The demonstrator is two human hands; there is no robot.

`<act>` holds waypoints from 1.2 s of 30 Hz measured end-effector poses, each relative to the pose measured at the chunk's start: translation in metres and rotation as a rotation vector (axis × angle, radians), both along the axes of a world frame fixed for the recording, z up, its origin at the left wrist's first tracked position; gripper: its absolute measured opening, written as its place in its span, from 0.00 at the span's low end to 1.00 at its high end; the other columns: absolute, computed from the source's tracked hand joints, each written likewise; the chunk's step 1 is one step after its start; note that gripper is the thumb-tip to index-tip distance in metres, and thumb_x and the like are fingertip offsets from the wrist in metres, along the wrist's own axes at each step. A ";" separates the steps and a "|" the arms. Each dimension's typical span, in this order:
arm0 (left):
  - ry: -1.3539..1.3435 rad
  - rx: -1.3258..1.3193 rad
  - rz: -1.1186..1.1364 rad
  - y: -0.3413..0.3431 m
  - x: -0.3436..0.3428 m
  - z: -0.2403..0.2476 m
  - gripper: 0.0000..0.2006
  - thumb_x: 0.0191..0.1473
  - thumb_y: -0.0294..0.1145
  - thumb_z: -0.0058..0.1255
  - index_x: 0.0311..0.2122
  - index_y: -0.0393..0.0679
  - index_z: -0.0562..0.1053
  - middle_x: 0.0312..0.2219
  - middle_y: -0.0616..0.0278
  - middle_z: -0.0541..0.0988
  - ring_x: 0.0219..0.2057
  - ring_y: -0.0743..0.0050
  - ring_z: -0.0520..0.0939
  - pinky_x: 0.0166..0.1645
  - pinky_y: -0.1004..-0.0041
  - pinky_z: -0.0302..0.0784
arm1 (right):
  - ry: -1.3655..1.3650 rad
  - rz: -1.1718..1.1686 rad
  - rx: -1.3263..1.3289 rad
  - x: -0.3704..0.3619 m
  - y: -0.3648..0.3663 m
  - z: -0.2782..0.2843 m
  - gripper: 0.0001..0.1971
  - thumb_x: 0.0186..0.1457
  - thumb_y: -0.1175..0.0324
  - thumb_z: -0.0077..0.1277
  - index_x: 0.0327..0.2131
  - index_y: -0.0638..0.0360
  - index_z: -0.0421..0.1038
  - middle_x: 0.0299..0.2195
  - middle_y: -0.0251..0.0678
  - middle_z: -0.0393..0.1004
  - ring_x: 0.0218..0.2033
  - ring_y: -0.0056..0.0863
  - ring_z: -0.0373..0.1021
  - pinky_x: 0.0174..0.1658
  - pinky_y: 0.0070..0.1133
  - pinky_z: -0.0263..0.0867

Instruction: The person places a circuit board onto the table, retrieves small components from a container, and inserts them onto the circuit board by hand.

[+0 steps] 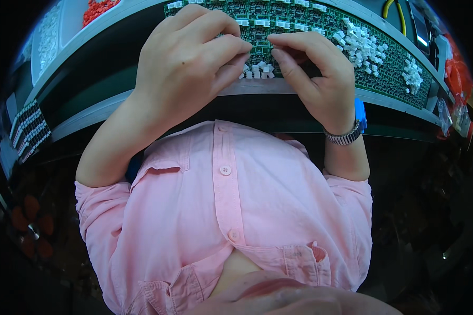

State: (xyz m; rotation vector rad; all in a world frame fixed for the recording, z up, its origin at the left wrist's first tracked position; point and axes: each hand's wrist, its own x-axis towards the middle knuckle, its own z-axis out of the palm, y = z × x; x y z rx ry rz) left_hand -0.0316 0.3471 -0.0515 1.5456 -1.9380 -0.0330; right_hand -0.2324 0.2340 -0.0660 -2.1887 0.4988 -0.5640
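Observation:
Both my hands are over a large green circuit board panel (386,81) with rows of small white connectors fitted along it. My left hand (192,55) is closed, thumb and fingers pressed together above the panel; whatever is in the pinch is too small or hidden. Opposite it, my right hand (320,65) brings thumb and index fingertips close in a loose pinch, and I cannot make out what is between them. A small heap of loose white connectors (257,71) lies between the hands at the near edge. To the right is a larger white connector pile (361,47).
A third connector pile (412,76) sits near the panel's right end. Yellow-handled pliers (402,18) and a red plastic bag (457,68) are at the right. A tray (71,23) with red parts stands far left, above a stack of boards (30,131). A metal rail (92,114) edges the bench.

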 end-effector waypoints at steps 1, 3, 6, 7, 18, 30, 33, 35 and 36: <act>-0.006 -0.004 0.014 0.000 0.000 0.000 0.08 0.39 0.27 0.66 0.28 0.44 0.79 0.28 0.65 0.78 0.31 0.65 0.78 0.35 0.68 0.72 | -0.014 -0.016 0.019 0.001 0.002 -0.001 0.10 0.59 0.78 0.57 0.44 0.61 0.78 0.35 0.35 0.79 0.33 0.22 0.76 0.38 0.17 0.72; 0.014 -0.015 0.008 -0.001 0.000 0.000 0.08 0.39 0.28 0.66 0.28 0.44 0.80 0.28 0.65 0.78 0.31 0.65 0.78 0.35 0.68 0.71 | -0.019 -0.038 0.021 0.001 0.005 -0.002 0.10 0.59 0.78 0.57 0.44 0.61 0.78 0.35 0.35 0.79 0.33 0.22 0.76 0.37 0.17 0.72; -0.047 0.002 -0.006 0.001 0.003 -0.002 0.09 0.42 0.27 0.66 0.32 0.44 0.81 0.30 0.66 0.79 0.32 0.66 0.79 0.36 0.70 0.72 | -0.017 -0.062 -0.023 0.003 0.006 -0.003 0.10 0.59 0.77 0.57 0.44 0.61 0.78 0.35 0.36 0.79 0.32 0.23 0.76 0.37 0.17 0.72; -0.135 0.028 0.002 0.002 0.004 -0.002 0.10 0.45 0.26 0.66 0.36 0.45 0.82 0.32 0.68 0.81 0.33 0.68 0.80 0.37 0.72 0.74 | -0.011 -0.064 -0.068 0.003 0.006 -0.002 0.10 0.59 0.77 0.57 0.44 0.61 0.79 0.34 0.36 0.79 0.32 0.24 0.76 0.37 0.17 0.72; -0.077 0.064 -0.026 0.016 0.004 -0.001 0.13 0.43 0.29 0.68 0.38 0.47 0.82 0.35 0.67 0.80 0.38 0.65 0.78 0.43 0.67 0.72 | -0.050 -0.048 -0.117 0.003 0.004 -0.001 0.09 0.57 0.77 0.58 0.43 0.61 0.79 0.33 0.36 0.80 0.33 0.27 0.76 0.35 0.19 0.71; 0.068 -0.013 0.009 0.002 0.005 -0.003 0.10 0.44 0.26 0.66 0.35 0.43 0.80 0.32 0.63 0.79 0.32 0.65 0.78 0.38 0.70 0.73 | -0.081 0.089 -0.276 0.011 -0.007 0.002 0.12 0.51 0.80 0.61 0.41 0.60 0.80 0.34 0.37 0.79 0.34 0.32 0.76 0.38 0.22 0.73; 0.198 0.096 0.009 0.016 0.010 0.003 0.08 0.51 0.22 0.63 0.38 0.40 0.79 0.33 0.62 0.82 0.32 0.72 0.80 0.37 0.76 0.75 | -0.025 0.171 -0.377 0.014 -0.010 0.009 0.14 0.49 0.78 0.62 0.41 0.58 0.80 0.32 0.36 0.79 0.34 0.33 0.76 0.37 0.23 0.73; 0.412 0.294 0.037 0.022 0.010 0.008 0.08 0.55 0.20 0.59 0.41 0.38 0.80 0.35 0.61 0.82 0.34 0.75 0.80 0.39 0.78 0.75 | 0.022 0.187 -0.423 0.016 -0.011 0.012 0.14 0.49 0.78 0.63 0.42 0.57 0.80 0.31 0.35 0.79 0.33 0.32 0.76 0.36 0.24 0.72; 0.412 0.293 0.041 0.023 0.012 0.007 0.08 0.55 0.20 0.59 0.41 0.38 0.80 0.35 0.61 0.82 0.34 0.75 0.80 0.39 0.78 0.75 | 0.036 0.187 -0.468 0.018 -0.011 0.014 0.14 0.49 0.77 0.62 0.41 0.57 0.80 0.31 0.34 0.79 0.33 0.32 0.76 0.36 0.25 0.72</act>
